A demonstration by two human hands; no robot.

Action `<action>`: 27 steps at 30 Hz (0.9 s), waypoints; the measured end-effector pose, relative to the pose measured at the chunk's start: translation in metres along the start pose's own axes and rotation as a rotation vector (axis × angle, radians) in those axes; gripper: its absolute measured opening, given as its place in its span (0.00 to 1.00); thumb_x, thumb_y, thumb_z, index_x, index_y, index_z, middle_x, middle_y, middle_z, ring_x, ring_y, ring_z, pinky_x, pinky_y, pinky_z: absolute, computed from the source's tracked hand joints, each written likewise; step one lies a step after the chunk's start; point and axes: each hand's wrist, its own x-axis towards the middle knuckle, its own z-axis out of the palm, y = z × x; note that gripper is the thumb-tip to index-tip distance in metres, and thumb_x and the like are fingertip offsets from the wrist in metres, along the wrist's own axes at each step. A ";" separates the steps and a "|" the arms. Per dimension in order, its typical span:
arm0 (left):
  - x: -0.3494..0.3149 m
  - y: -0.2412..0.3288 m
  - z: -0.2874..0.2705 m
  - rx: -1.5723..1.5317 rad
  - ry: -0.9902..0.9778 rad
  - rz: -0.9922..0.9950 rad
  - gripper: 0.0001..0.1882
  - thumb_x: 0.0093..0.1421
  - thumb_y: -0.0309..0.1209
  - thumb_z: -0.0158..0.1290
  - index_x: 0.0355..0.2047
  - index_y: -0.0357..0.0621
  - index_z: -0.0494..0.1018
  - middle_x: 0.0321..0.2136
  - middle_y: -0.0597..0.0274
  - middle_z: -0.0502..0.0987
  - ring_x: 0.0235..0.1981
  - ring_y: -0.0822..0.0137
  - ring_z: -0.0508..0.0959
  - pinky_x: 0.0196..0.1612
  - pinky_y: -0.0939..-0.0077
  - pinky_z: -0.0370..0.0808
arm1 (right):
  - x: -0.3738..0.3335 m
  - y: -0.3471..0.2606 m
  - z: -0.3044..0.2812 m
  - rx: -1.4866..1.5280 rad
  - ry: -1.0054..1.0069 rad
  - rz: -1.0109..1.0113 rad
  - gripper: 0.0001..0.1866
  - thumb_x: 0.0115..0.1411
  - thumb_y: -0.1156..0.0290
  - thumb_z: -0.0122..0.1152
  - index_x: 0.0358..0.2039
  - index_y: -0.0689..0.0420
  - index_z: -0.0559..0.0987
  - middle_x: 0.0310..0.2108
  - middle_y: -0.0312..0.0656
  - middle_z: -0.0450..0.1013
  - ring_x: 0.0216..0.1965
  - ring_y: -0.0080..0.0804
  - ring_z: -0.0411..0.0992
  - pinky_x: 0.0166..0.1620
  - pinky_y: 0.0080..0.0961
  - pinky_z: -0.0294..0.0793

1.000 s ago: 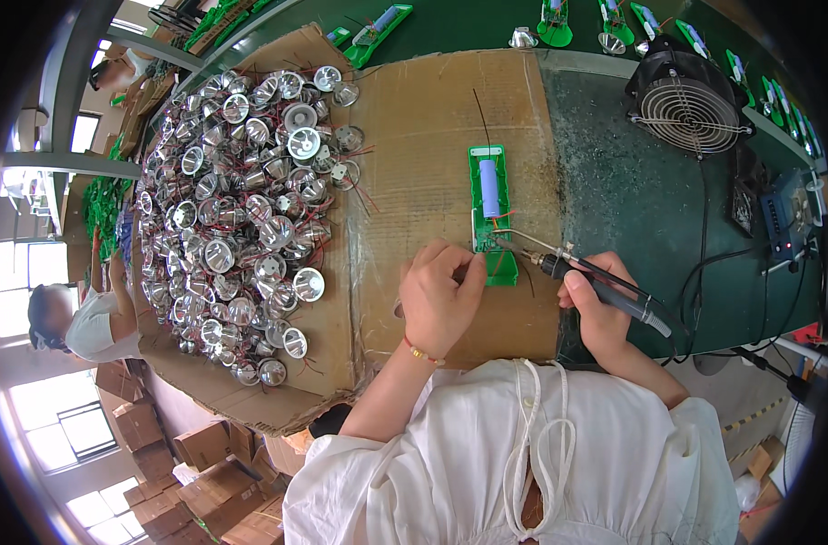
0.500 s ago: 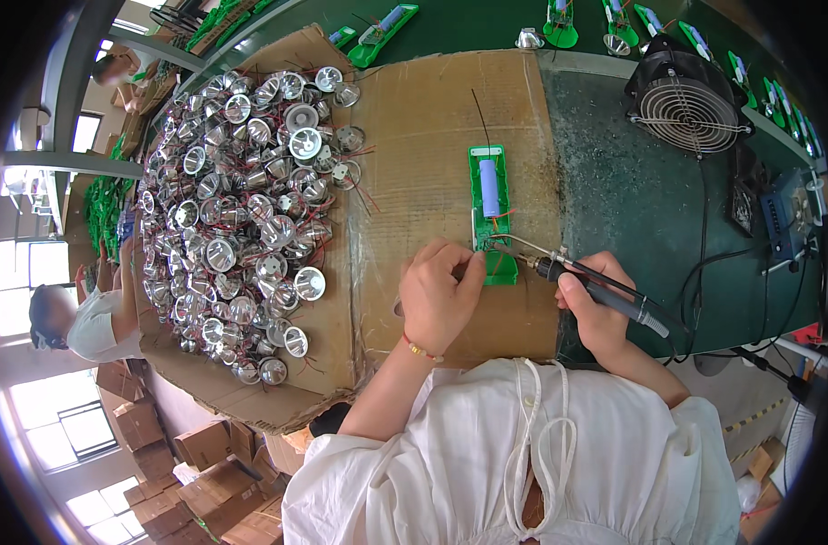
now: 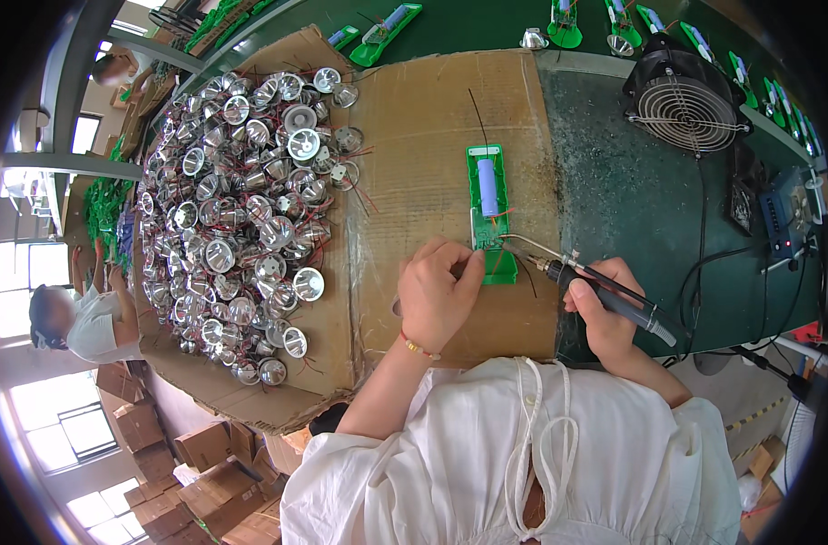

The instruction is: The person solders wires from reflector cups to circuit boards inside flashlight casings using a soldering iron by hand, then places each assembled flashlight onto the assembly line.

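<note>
While our left hand [image 3: 441, 300] presses its fingers [image 3: 469, 269] together on the near end of the green circuit board [image 3: 488, 211], we hold a soldering iron [image 3: 605, 295] pinched pen-fashion in our right hand [image 3: 605, 318], its tip meeting the same end of the board from the right. The board lies on the cardboard sheet [image 3: 423, 163], its long axis running straight away from us, a blue cylindrical cell [image 3: 488, 188] along it. The left hand sits nearer the board. Left of the board, shiny metal reflector cups [image 3: 241, 218] lie heaped; right of it, a black fan [image 3: 685, 98] stands on the green bench [image 3: 632, 200].
</note>
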 end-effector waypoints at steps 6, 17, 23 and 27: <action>0.000 0.001 0.001 -0.021 0.004 -0.002 0.08 0.51 0.30 0.57 0.19 0.40 0.75 0.19 0.58 0.74 0.20 0.60 0.74 0.25 0.68 0.69 | -0.002 0.003 -0.001 -0.065 -0.018 -0.001 0.08 0.56 0.75 0.61 0.30 0.63 0.71 0.21 0.39 0.74 0.22 0.18 0.70 0.26 0.17 0.70; -0.001 -0.002 0.004 -0.074 0.011 -0.006 0.09 0.51 0.29 0.58 0.18 0.38 0.74 0.18 0.57 0.73 0.20 0.60 0.73 0.26 0.68 0.69 | -0.005 0.007 -0.011 -0.125 -0.045 -0.178 0.09 0.57 0.73 0.60 0.33 0.63 0.70 0.23 0.40 0.73 0.23 0.21 0.70 0.27 0.20 0.69; 0.000 -0.003 0.005 -0.063 0.009 -0.009 0.09 0.51 0.29 0.58 0.17 0.38 0.74 0.17 0.58 0.73 0.19 0.61 0.73 0.26 0.68 0.68 | -0.003 0.001 -0.016 -0.090 0.024 -0.314 0.11 0.57 0.76 0.59 0.37 0.64 0.68 0.27 0.44 0.72 0.25 0.22 0.68 0.29 0.19 0.68; 0.000 -0.003 0.005 -0.068 0.019 -0.004 0.09 0.50 0.28 0.58 0.17 0.38 0.74 0.17 0.58 0.73 0.19 0.61 0.73 0.26 0.68 0.68 | 0.010 -0.001 -0.024 -0.191 0.156 -0.453 0.09 0.58 0.79 0.56 0.38 0.64 0.68 0.28 0.44 0.70 0.26 0.22 0.68 0.29 0.17 0.68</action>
